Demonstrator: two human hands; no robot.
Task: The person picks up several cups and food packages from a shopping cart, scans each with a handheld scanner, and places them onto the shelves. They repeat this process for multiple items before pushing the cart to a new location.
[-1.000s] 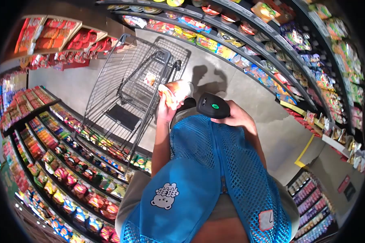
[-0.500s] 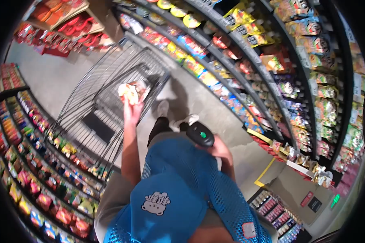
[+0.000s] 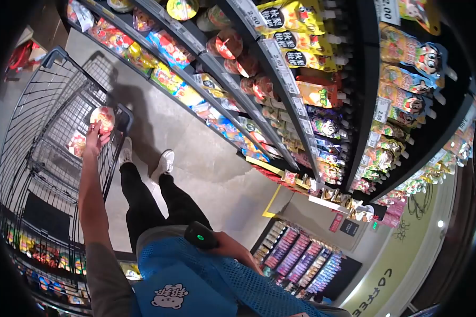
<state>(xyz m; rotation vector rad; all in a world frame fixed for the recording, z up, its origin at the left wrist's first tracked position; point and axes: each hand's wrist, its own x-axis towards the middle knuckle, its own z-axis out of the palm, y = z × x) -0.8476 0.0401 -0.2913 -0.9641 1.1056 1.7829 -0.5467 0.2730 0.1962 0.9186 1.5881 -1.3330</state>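
A red and white snack package (image 3: 103,119) is in my left hand (image 3: 94,140), whose fingers are closed round its lower edge. The hand is over the upper end of a grey wire shopping cart (image 3: 50,185). Another red and white package (image 3: 76,143) shows beneath it in the cart. My right hand (image 3: 228,248) is in front of my waist, beside the blue mesh vest (image 3: 195,269), and wrapped round a black handheld device (image 3: 201,235) with a green light.
Shelves of bagged snacks (image 3: 296,37) with price tags run along the right. A lower rack (image 3: 301,253) of small packages stands at the bottom right. Grey floor (image 3: 195,153) lies between cart and shelves. More shelved goods (image 3: 47,253) show through the cart.
The view has shifted toward the right-hand shelves, and the cart appears farther left. The package in my left hand now shows a rounder, redder face. The device remains in my right hand.
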